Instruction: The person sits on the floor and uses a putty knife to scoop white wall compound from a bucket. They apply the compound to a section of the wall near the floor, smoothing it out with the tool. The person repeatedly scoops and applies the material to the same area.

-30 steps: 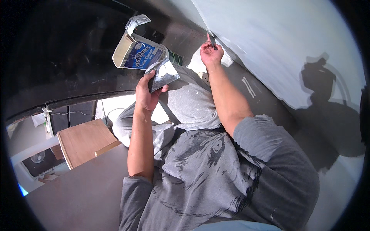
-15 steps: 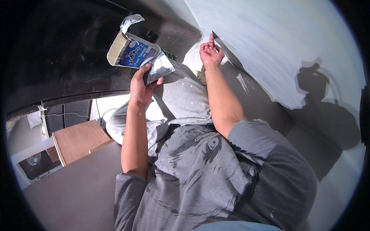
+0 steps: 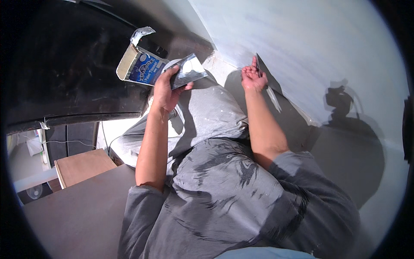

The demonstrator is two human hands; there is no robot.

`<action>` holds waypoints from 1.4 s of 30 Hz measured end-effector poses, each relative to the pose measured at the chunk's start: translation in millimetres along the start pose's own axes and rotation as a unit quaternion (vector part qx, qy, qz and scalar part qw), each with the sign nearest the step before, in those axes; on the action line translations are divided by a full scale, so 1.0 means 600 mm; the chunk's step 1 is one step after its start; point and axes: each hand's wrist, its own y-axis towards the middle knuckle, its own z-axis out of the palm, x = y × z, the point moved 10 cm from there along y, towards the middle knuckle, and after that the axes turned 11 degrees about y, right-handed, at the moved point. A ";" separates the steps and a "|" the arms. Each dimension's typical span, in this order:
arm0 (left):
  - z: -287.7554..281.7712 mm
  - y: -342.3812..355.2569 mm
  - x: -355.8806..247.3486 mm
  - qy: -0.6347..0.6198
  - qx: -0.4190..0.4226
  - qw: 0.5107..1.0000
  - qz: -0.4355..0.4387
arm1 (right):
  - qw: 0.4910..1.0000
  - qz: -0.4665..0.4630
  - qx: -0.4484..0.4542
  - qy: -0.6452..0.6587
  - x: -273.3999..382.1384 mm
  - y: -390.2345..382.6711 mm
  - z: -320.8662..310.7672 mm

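Note:
My left hand (image 3: 167, 90) grips a flat, shiny metal plate (image 3: 190, 71) by its lower left edge, thumb on top, held above my leg. At the white wall (image 3: 302, 52), my right hand (image 3: 253, 81) is closed around a thin scraper (image 3: 258, 64), one finger stretched along it. The scraper shows almost edge-on, its edge at or very near the wall; I cannot tell if it touches. Beyond my left hand is a cut-open rectangular can (image 3: 144, 68) with a blue label and a bent-up silver flap.
A dark glossy panel (image 3: 69, 60) fills the left side. Below it lie a brown wooden board (image 3: 84, 167) and a grey-brown flat surface (image 3: 82, 211). Farther left is a fan (image 3: 34, 191). Shadows fall across the wall's lower right.
My right hand and the scraper have moved right and down along the wall. My left hand has shifted slightly right, tilting the metal plate up. The head view has shifted a little.

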 end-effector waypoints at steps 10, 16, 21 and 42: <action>0.034 -0.028 0.005 -0.044 -0.013 0.999 -0.023 | 0.847 -0.034 0.090 -0.522 0.015 -0.179 0.105; 0.061 -0.046 -0.008 -0.155 -0.037 0.987 -0.019 | 0.458 -0.256 0.474 -0.707 -0.160 -0.366 0.285; 0.051 -0.056 -0.049 -0.213 0.013 0.977 0.016 | 0.303 -0.205 0.607 -0.706 -0.259 -0.361 0.296; -0.114 -0.053 -0.122 -0.027 -0.146 0.988 -0.031 | 0.191 0.066 0.674 -0.711 -0.343 -0.259 0.319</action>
